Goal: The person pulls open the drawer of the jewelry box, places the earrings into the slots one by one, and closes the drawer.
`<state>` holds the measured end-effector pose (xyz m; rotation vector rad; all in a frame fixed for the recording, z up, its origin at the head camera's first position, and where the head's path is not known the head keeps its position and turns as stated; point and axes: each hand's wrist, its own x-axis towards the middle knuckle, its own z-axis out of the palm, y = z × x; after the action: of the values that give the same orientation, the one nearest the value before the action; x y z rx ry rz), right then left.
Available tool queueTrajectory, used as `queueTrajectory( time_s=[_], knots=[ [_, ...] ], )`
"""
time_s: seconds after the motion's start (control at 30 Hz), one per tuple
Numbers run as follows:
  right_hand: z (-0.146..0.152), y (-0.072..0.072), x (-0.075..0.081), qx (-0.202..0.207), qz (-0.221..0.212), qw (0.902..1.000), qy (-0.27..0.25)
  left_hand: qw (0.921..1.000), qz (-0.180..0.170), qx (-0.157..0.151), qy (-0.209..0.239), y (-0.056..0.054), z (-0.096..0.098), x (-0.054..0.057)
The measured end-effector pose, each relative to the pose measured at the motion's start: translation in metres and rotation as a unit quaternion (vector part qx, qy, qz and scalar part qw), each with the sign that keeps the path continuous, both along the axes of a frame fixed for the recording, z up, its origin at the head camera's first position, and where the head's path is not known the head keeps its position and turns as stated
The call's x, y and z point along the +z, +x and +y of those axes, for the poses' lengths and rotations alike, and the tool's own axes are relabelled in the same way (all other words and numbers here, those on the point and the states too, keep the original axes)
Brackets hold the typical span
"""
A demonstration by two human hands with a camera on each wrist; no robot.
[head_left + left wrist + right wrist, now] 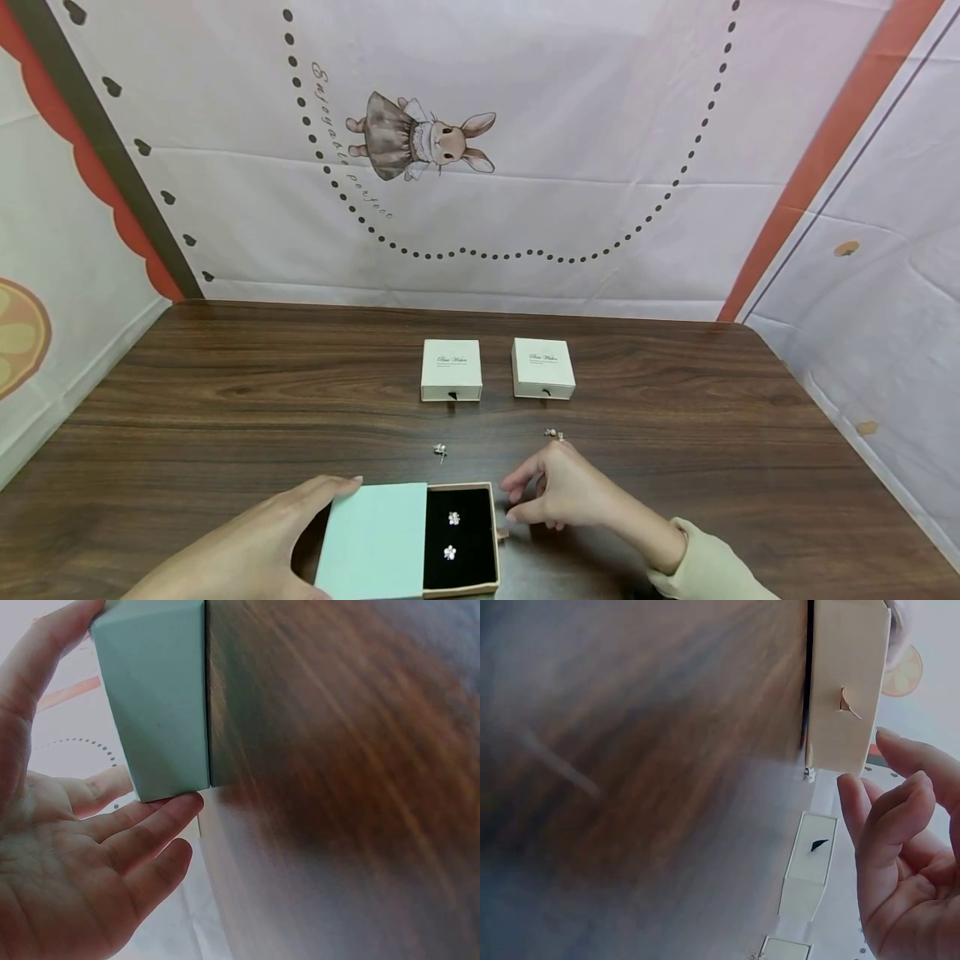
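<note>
A mint-green sliding jewelry box [375, 542] lies on the table with its black-lined drawer [495, 508] pulled partly out to the right. Two sparkly flower-shaped stud earrings [450, 552] sit on the black lining. My left hand [255, 546] grips the green sleeve at its left end, thumb on the near side and fingers along the far side; the left wrist view shows the sleeve [154, 705] between them. Just right of the drawer front, my right hand [562, 492] holds nothing, its fingers loosely bent beside the small ribbon tab [846, 701].
Two white lidded boxes [452, 367] with dark pull tabs stand farther back on the brown wooden table [262, 383]. A loose earring [440, 452] lies behind the green box, and more small earrings [553, 433] lie beyond my right hand. A printed cloth [562, 167] hangs behind the table.
</note>
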<state>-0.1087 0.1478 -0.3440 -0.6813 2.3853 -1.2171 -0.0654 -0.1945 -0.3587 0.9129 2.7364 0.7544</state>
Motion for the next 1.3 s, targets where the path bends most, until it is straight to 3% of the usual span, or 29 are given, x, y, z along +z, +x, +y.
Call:
queueTrajectory(
  time_s=[0.17, 0.63, 1.3],
  knots=[
    [-0.001, 0.001, -0.003, 0.004, -0.004, 1.0000, 0.006, 0.9993, -0.036, 0.006, 0.002, -0.001, -0.001, 0.001],
    [-0.007, 0.002, -0.005, 0.009, -0.008, 0.9999, 0.007, 1.0000, -0.008, -0.001, -0.003, 0.000, -0.001, -0.002],
    [-0.023, 0.002, -0.006, 0.018, -0.002, 0.9998, 0.004, 0.9999, -0.011, -0.005, 0.007, -0.001, -0.001, -0.002]
  ],
)
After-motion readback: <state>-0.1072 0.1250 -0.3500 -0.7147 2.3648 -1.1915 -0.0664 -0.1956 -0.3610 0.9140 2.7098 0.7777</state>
